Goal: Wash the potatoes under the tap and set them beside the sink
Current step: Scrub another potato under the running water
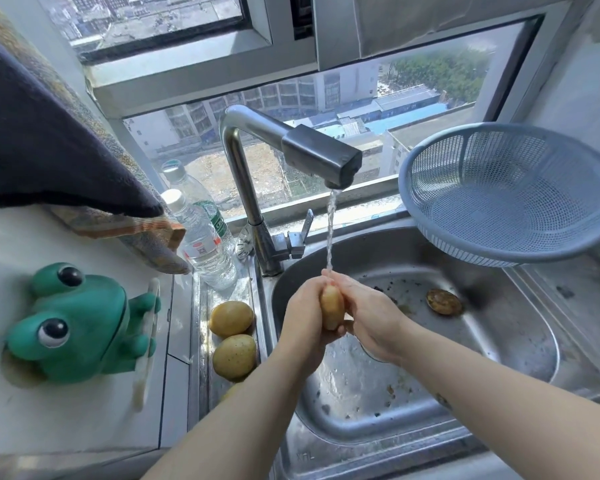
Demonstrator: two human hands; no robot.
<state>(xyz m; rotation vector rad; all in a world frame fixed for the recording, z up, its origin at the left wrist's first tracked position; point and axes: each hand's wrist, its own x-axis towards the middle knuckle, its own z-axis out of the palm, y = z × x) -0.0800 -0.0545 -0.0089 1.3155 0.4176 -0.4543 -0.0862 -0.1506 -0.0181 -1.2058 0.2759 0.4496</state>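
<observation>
My only camera sits on my head. It looks forward and down, close over the sink [499, 341], with the window [430, 84] across the frame's top.

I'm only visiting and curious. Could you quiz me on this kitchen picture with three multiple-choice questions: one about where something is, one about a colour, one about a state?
1. Where is the potato that the left hand and right hand hold?
A. over the sink basin
B. in a cooking pot
C. on a chopping board

2. What colour is the strainer basket?
A. red
B. blue
C. yellow

3. The tap is:
A. shut off
B. wrapped in cloth
C. running

Answers:
1. A: both hands clasp it above the basin, under the spout.
2. B: its mesh and rim are pale blue.
3. C: water falls from the spout onto the hands.
</observation>
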